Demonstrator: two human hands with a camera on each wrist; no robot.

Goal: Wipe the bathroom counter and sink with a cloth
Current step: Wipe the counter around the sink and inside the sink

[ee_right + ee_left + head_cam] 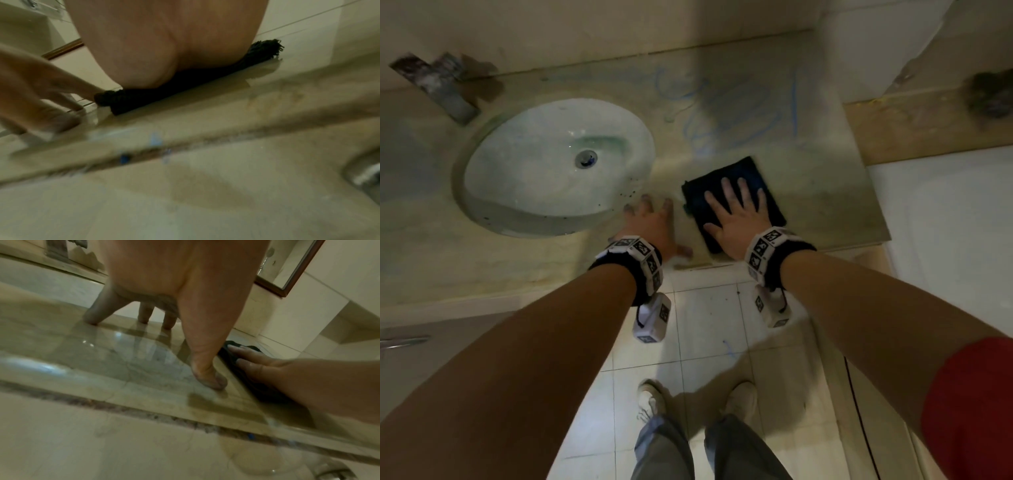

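mid-wipe, by the look of it: right hand spread flat, pressing dark cloth on counter at frame centre-right; left hand splayed beside sink. blue scribbles above uncleaned.

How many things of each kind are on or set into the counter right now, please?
Cloths: 1, dark cloth under the right hand
Sinks: 1, oval sink
Hands: 2, left hand resting on the bare counter
Total: 4

Glossy stone counter, fuzzy cloth
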